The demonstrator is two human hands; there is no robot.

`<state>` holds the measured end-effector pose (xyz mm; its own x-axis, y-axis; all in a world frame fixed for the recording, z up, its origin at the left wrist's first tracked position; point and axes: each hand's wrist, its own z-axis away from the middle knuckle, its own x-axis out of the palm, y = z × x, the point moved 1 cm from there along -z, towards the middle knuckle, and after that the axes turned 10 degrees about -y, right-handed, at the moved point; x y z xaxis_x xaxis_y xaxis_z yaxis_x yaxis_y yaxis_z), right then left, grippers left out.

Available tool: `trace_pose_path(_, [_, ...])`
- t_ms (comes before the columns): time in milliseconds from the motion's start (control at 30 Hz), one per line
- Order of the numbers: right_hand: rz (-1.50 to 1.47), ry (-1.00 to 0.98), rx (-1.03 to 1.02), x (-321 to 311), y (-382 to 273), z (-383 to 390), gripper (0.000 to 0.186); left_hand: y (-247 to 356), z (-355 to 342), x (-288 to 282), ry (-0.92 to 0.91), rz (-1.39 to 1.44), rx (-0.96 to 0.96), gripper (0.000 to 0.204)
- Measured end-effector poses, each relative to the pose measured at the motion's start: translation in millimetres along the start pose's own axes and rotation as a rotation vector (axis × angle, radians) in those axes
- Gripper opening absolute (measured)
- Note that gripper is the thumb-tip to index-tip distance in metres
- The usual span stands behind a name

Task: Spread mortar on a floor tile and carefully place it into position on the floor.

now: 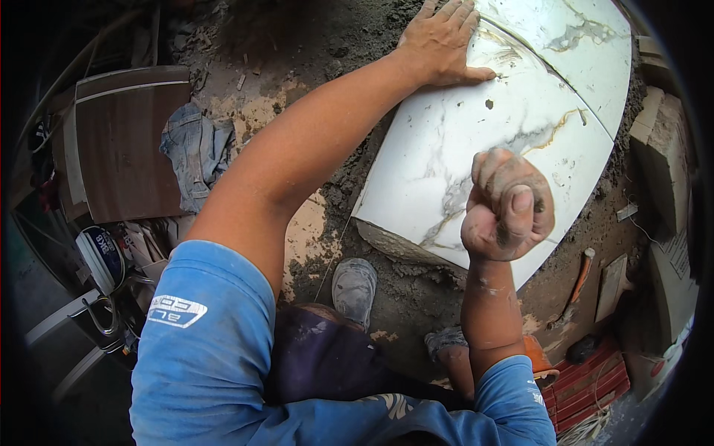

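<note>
Wet-looking grey mortar (401,249) beds the white tile (439,163) ahead. Above it, the right hand (509,204) makes a tight fist, contents hidden; farther up, the left hand (439,44) lies flat on it. It is probably heavy, stiff, slippery and brittle, best gripped by its edges. A shoe (354,290) crowds the near edge; a second tile (573,44) blocks the far one.

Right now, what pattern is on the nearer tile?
The nearer tile is white with grey and golden veins, head view.

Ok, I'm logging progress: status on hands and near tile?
Left hand flat on near marbled tile. Right hand fisted over it, contact unclear. Orange-handled tool lying right of tile.
</note>
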<state>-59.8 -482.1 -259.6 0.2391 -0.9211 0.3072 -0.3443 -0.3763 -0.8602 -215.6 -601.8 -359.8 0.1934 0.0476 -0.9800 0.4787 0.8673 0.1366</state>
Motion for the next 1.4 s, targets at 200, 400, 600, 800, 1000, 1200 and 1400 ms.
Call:
trace_pose_path(200, [0.446,-0.053,0.057,-30,54,8,0.022,2,-6,-1,0.058,-0.056,-0.003,0.101])
trace_pose_path(400, [1.276,-0.598,0.134,-7,70,28,0.051,8,0,-27,-0.086,-0.014,-0.005,0.102])
trace_pose_path(600, [0.387,-1.515,0.505,68,18,159,0.067,7,6,-34,-0.222,-0.046,-0.038,0.101])
trace_pose_path(800, [0.559,-0.857,0.357,55,-15,126,0.041,-1,35,1,0.208,-0.208,-0.004,0.080])
trace_pose_path(1000, [0.984,-0.001,0.472,-59,-8,96,0.015,9,160,-8,0.032,0.127,-0.112,0.071])
trace_pose_path(1200, [1.126,0.170,0.502,-111,-18,66,0.022,54,166,6,-0.035,0.132,-0.021,0.078])
trace_pose_path(1400, [1.046,0.195,0.360,-109,11,15,0.029,46,58,-20,-0.241,0.023,-0.042,0.127])
